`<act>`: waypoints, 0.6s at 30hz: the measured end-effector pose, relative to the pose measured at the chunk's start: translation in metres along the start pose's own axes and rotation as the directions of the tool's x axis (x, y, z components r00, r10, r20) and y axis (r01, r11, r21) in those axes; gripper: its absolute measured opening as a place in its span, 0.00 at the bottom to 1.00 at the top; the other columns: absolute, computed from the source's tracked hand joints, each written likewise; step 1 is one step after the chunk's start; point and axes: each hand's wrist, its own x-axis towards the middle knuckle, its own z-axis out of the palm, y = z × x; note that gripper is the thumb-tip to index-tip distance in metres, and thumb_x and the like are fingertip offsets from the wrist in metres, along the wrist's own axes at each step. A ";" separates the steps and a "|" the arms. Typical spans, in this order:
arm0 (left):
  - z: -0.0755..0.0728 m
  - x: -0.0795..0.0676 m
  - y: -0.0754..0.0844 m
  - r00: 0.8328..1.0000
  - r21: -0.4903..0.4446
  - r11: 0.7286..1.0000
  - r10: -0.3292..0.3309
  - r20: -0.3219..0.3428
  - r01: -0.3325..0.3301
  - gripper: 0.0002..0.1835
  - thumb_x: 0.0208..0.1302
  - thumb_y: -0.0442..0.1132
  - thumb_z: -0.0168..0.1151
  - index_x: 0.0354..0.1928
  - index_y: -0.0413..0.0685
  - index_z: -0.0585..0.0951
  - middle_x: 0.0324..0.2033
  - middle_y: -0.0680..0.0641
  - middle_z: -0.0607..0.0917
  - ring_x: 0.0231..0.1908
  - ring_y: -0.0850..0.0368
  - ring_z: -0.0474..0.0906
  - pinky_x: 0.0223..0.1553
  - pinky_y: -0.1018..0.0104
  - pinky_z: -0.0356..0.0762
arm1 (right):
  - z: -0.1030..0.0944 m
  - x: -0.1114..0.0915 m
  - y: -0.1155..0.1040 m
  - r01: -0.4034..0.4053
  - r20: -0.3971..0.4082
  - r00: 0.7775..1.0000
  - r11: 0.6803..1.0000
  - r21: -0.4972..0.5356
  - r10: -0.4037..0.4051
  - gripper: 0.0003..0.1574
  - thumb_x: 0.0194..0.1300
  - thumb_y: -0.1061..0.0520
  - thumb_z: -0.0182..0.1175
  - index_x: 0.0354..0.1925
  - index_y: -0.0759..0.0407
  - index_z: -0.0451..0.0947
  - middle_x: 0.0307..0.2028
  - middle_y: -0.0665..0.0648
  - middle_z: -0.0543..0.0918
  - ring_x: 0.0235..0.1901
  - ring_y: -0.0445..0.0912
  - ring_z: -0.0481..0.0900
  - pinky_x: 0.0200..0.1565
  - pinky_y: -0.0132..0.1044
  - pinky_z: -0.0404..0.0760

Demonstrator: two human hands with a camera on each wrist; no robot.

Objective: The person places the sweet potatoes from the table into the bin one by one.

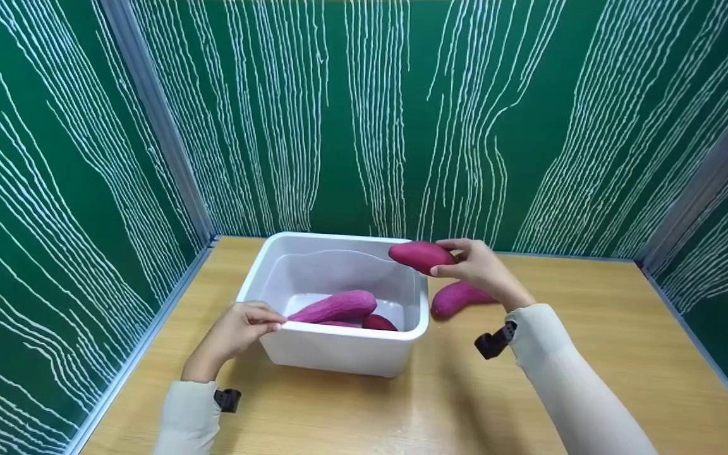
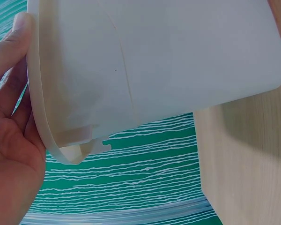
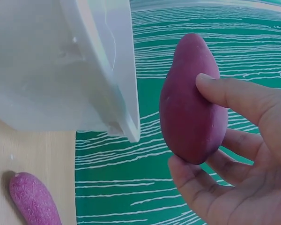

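- Head view: a white bin [image 1: 332, 354] is set on the wooden worktop [image 1: 591, 354], close to its far edge and nearer the far left corner than the far right.
- Head view: the bin's rim is pinched at its near left corner by the left hand [image 1: 241, 328].
- Head view: a red sweet potato [image 1: 423, 257] is gripped by the right hand [image 1: 481, 273] and held up at the bin's far right corner.
- Head view: a long pink vegetable [image 1: 345, 306] and a smaller red piece [image 1: 378, 323] are contained in the bin; another pink vegetable [image 1: 457, 299] is laid on the worktop just right of it, partly hidden by the right arm.
- Left wrist view: the rim is touched by the left thumb; how firmly it is pressed cannot be told.
- Right wrist view: the red sweet potato is held with the thumb on its face and a fingertip at its lower end, apart from the rim; the pink vegetable outside the bin is partly shown on the worktop.
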 end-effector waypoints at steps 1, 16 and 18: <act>0.000 0.000 0.000 1.000 0.002 1.000 -0.001 -0.001 0.001 0.07 0.57 0.32 0.67 0.37 0.48 0.89 0.37 0.49 0.87 0.42 0.54 0.78 0.43 0.66 0.81 | 0.001 0.000 -0.002 0.001 0.003 1.000 1.000 0.002 -0.001 0.42 0.58 0.50 0.68 0.67 0.59 0.65 0.52 0.67 0.80 0.46 0.55 0.79 0.50 0.43 0.78; -0.001 -0.001 0.002 1.000 0.008 1.000 -0.018 -0.009 0.018 0.07 0.58 0.32 0.67 0.36 0.50 0.89 0.37 0.50 0.87 0.42 0.54 0.79 0.46 0.61 0.82 | 0.016 0.005 -0.020 -0.010 0.032 0.999 0.998 0.054 0.009 0.40 0.57 0.52 0.69 0.66 0.56 0.68 0.51 0.64 0.80 0.47 0.54 0.79 0.53 0.45 0.77; -0.001 -0.001 0.002 1.000 0.009 1.000 -0.011 -0.007 0.011 0.07 0.58 0.32 0.67 0.36 0.50 0.89 0.37 0.50 0.87 0.42 0.54 0.79 0.44 0.64 0.82 | 0.017 0.007 -0.021 -0.008 0.040 0.999 0.998 0.061 0.006 0.41 0.57 0.52 0.69 0.66 0.56 0.68 0.52 0.64 0.80 0.48 0.54 0.79 0.53 0.45 0.77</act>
